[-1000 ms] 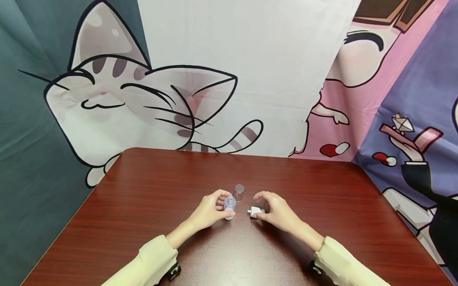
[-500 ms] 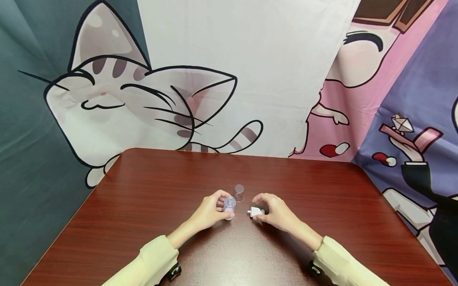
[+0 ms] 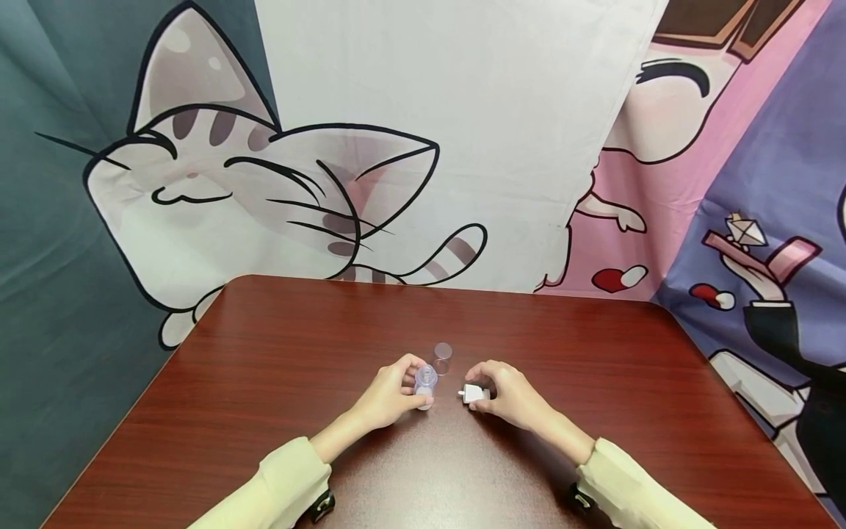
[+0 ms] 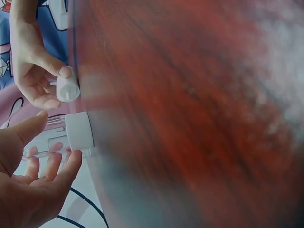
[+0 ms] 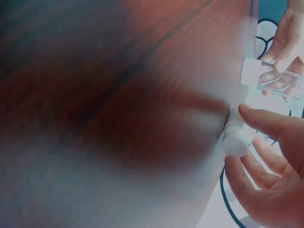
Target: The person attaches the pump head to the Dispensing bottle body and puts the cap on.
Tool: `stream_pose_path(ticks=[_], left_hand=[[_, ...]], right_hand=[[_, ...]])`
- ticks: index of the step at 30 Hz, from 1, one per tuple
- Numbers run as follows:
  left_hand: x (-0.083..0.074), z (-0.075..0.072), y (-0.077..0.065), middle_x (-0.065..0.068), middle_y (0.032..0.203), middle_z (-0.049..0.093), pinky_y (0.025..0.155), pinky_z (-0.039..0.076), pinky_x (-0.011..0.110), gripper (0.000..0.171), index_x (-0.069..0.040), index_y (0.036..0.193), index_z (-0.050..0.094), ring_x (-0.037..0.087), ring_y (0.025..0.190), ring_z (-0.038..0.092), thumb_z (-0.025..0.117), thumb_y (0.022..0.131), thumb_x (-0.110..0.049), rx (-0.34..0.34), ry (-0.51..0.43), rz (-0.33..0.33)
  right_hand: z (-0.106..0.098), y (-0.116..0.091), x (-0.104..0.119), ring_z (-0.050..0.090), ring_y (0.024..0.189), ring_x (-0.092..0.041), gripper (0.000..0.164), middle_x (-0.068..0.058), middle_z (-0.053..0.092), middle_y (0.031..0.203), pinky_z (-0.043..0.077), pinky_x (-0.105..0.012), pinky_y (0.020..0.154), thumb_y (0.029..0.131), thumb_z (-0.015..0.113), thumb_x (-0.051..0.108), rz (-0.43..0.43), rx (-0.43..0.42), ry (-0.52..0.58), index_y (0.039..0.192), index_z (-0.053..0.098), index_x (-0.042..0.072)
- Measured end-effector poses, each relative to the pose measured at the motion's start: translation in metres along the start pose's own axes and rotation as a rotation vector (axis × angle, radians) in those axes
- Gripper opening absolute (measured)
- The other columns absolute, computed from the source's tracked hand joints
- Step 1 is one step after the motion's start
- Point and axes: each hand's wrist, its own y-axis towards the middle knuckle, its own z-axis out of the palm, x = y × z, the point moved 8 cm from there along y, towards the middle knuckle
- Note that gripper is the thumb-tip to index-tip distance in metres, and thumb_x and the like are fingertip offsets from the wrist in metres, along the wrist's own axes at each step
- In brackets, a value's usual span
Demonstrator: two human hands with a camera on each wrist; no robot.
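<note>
Curved left grip [image 3: 388, 394] clasps a clear bottle [image 3: 426, 378], curved right grip [image 3: 512, 391] a white fitting [image 3: 472, 394]

On the worktop [image 3: 370, 316], the bottle [image 3: 425, 379] stands between the left hand [image 3: 388, 395], its fingers at nine o'clock, and the nozzle piece [image 3: 473, 394] at three. The right hand [image 3: 510, 392] is at that piece's three o'clock. The cap [image 3: 443, 358] sits at the bottle's one o'clock; the backdrop [image 3: 509, 147] hangs at twelve.
</note>
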Motion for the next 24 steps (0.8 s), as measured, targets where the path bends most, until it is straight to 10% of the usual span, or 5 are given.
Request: stream_pose_path(ticks=[24], left_hand=[[0.0009,0.0011,0.0009,0.01,0.098,0.061,0.076,0.055,0.024,0.039,-0.004,0.108,0.048,0.019,0.09,0.061,0.071,0.076,-0.007,0.029,-0.015,0.015]], right_hand=[[0.0038,0.0,-0.0034,0.053,0.07,-0.003,0.032,0.006,0.06,0.081,0.043,-0.014,0.059,0.065,0.079,0.014,0.015,0.005,-0.013,0.09,0.06,0.016]])
